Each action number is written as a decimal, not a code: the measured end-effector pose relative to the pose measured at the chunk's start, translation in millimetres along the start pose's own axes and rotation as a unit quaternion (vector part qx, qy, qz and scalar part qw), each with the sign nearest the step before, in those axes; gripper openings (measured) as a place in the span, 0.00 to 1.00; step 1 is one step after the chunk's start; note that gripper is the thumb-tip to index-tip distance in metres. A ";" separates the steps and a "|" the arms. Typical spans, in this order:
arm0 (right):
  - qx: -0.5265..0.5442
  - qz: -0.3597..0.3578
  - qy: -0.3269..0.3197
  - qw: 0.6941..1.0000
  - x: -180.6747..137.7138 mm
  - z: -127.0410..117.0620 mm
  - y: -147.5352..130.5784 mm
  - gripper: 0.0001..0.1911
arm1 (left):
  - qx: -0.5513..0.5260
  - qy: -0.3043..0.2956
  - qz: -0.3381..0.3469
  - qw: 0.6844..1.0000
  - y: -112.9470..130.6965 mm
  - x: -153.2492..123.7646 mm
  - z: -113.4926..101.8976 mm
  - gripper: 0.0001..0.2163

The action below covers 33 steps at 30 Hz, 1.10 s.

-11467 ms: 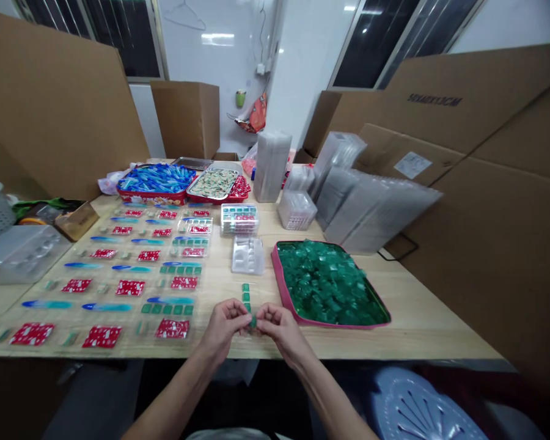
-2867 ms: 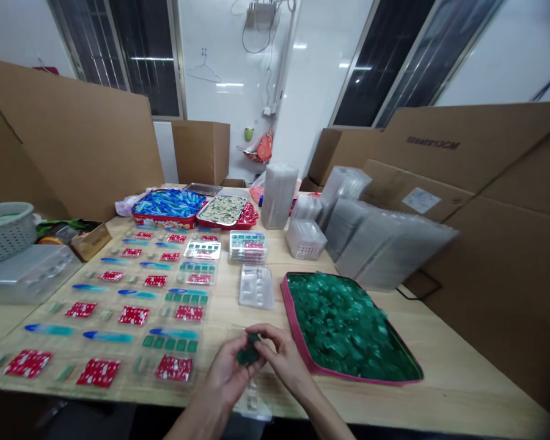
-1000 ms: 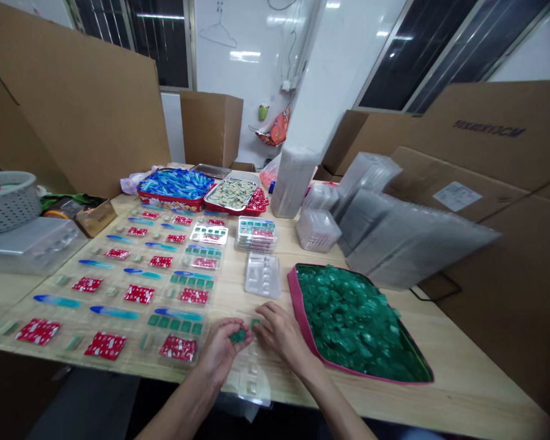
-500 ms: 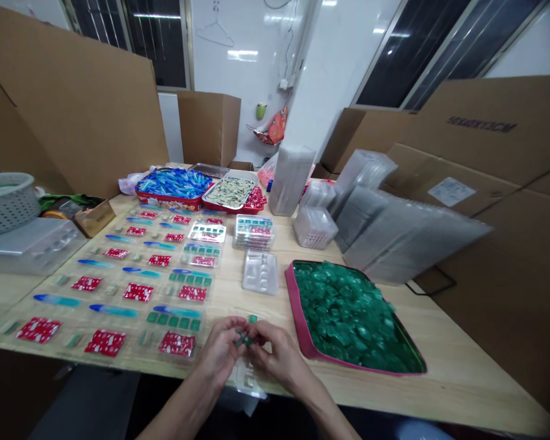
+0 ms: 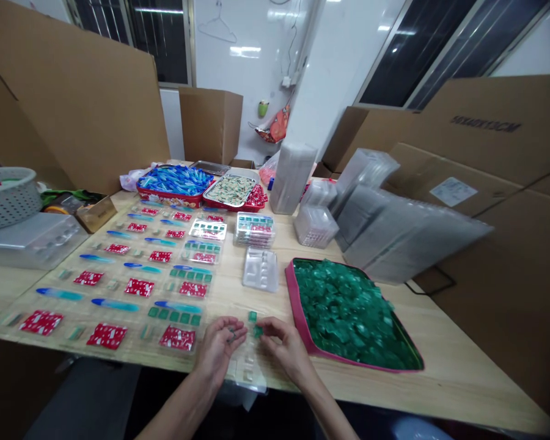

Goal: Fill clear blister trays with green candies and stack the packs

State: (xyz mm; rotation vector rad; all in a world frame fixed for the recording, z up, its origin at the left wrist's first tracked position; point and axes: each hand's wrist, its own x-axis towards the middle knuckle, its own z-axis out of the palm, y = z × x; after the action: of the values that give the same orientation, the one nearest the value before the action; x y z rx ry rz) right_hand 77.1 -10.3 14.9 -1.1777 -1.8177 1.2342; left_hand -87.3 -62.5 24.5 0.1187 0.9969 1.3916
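My right hand [image 5: 285, 349] pinches a small green square piece [image 5: 258, 330] between thumb and fingertips, over a clear plastic blister tray [image 5: 249, 360] at the table's front edge. Another green square [image 5: 253, 316] sits in the far compartment of that tray. My left hand [image 5: 219, 347] is cupped, palm turned partly up, just left of the tray; a bit of green shows between its curled fingers, mostly hidden. To the right stands a pink-rimmed tin [image 5: 297, 311] heaped with green squares [image 5: 343, 305].
Rows of clear trays with red packets [image 5: 140, 287] and blue sticks [image 5: 114, 304] cover the left. Ahead are an unfilled tray [image 5: 261, 269], a stack of filled trays [image 5: 255, 230], and tins of blue sticks [image 5: 174, 181] and pale pieces [image 5: 231, 190]. Plastic stacks [image 5: 293, 177] and cardboard [image 5: 486, 140] stand behind.
My hands have moved apart from being together over the tray. The right one has shifted slightly right with one green square; the left palm has turned up more.
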 end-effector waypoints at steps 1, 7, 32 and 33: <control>-0.002 -0.002 -0.007 1.000 -1.1 0.0 -0.7 0.11 | -0.003 -0.001 0.001 1.000 -0.9 0.5 -0.6 0.11; -0.135 -0.088 -0.080 0.984 -10.5 -1.5 -20.5 0.18 | -0.005 0.005 0.000 1.000 -3.3 2.0 -2.8 0.11; -0.163 -0.208 0.015 0.964 -6.8 23.9 -40.7 0.05 | -0.175 -0.028 -0.041 0.983 11.3 -9.4 13.8 0.13; -0.170 -0.213 0.020 0.962 -8.6 28.8 -42.9 0.05 | -0.179 -0.033 -0.039 0.982 9.0 -10.7 16.3 0.13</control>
State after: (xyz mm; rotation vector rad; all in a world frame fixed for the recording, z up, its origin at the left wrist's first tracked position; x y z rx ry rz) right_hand 42.0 -35.4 44.6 -0.9019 -2.1653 0.6665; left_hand -82.3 -61.7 45.3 -0.1400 0.6749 1.4627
